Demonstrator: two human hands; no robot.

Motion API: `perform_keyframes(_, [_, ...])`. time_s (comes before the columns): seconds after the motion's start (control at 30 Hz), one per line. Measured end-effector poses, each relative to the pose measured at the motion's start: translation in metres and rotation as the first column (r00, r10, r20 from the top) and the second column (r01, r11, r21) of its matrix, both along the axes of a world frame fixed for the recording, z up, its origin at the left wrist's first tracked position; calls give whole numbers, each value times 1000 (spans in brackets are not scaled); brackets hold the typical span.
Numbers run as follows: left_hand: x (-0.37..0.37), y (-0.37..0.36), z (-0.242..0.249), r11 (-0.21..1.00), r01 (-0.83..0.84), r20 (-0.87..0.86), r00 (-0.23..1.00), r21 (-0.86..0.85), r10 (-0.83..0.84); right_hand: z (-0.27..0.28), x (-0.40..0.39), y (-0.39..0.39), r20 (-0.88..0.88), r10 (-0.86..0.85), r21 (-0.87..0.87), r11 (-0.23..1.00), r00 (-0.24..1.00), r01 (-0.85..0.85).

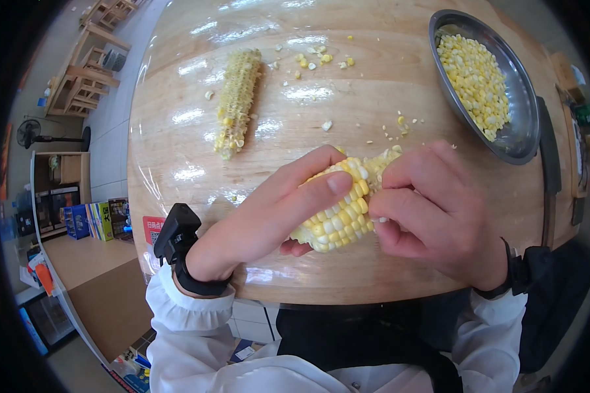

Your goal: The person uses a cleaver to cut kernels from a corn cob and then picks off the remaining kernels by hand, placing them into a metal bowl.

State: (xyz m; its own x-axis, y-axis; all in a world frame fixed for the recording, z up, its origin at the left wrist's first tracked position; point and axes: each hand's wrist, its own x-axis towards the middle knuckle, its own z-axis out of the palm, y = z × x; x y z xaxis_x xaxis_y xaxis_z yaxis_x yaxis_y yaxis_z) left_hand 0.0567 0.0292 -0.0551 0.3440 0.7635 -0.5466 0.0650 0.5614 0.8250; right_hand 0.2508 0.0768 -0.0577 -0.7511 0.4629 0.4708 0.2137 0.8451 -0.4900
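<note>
My left hand (288,196) is wrapped round a corn cob (339,213) with yellow and white kernels, held just above the near part of the table. Its upper right end is bare of kernels. At that end my right hand (432,203) has its fingers curled, thumb and forefinger pressed together against the kernels; what is between them is too small to make out. A stripped cob (238,101) lies on the table to the upper left. Toward the upper right, a steel bowl (523,124) holds many loose kernels (475,82).
Loose kernels (318,57) and small crumbs are scattered over the wooden table (295,124). A dark-bladed knife (549,164) lies along the right side, near the bowl. A red printed card (154,229) is at the left edge. Shelves with books (101,219) stand beyond.
</note>
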Motion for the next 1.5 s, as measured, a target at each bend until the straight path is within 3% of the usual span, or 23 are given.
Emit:
perform_keyframes(0.17, [-4,1,-1,1000,-6,49,999,-16,7,4,-2,2,-8,-50,42,998,999,50])
perform_keyframes(0.27, [0,-2,1,1000,22,-8,1000,11,-22,6,5,12,-80,-168,72,982,983,173])
perform_keyframes(0.3, [-2,-1,-1,1000,23,-8,1000,18,-23,10,8,14,-95,-199,-15,980,975,199])
perform_keyframes(0.37, [-10,1,-9,999,-14,153,988,39,8,13,12,19,-117,-223,-94,973,968,212])
perform_keyframes(0.4, [-11,0,-10,999,-19,146,989,47,12,11,13,23,-137,-270,-136,958,953,252])
perform_keyframes(0.47, [-16,-3,-8,992,-107,362,929,62,78,2,9,26,-167,-308,-168,945,937,281])
perform_keyframes(0.53, [-14,-4,-9,984,-139,425,902,110,80,-18,1,31,-23,-315,-191,933,949,305])
perform_keyframes(0.57, [-10,-4,-8,977,-163,491,868,139,76,-18,3,33,-32,-308,-177,938,951,298])
perform_keyframes(0.63, [-7,-7,-6,965,-231,543,830,121,131,-17,9,34,206,-229,-22,971,952,238])
perform_keyframes(0.67, [-10,-8,-11,974,-191,579,811,124,86,-18,6,34,205,-223,-10,973,953,230])
perform_keyframes(0.7, [-12,-8,-13,980,-150,612,790,130,40,-18,2,34,98,-234,22,972,967,233])
perform_keyframes(0.73, [-7,-9,-8,963,-216,623,779,160,71,-17,0,33,-11,-242,51,969,970,242])
perform_keyframes(0.87, [-11,-10,-12,967,-188,664,747,173,27,5,12,15,92,-171,45,985,981,167])
perform_keyframes(0.93, [-11,-10,-16,976,-132,709,704,173,-30,22,17,3,11,-345,135,930,938,341])
perform_keyframes(1.0, [-15,-8,-18,979,-79,722,687,186,-82,19,53,3,-55,-361,152,919,931,365])
perform_keyframes(1.07, [-13,-7,-19,980,-31,737,664,196,-126,23,89,-2,-91,-571,123,806,816,579])
perform_keyframes(1.17, [-6,-10,-15,972,-100,719,689,214,-88,-1,159,11,2,-711,93,701,703,708])
perform_keyframes(1.23, [-2,-8,-13,950,-244,623,779,193,73,-25,220,10,131,-822,123,568,555,813])
perform_keyframes(1.33, [2,-1,-14,923,-304,614,783,237,100,-27,236,-5,292,-889,249,427,353,870])
perform_keyframes(1.37, [1,0,-12,870,-413,604,776,269,182,-26,241,-7,304,-889,246,420,343,873])
perform_keyframes(1.4, [-2,-2,-12,799,-524,584,761,296,283,-28,244,-8,300,-905,364,400,301,841])
perform_keyframes(1.47, [-11,0,-18,800,-542,614,731,258,297,-33,249,-9,232,-930,508,365,284,780])
perform_keyframes(1.5, [-17,4,-20,791,-557,669,692,253,273,-26,249,-8,269,-952,583,281,146,762])
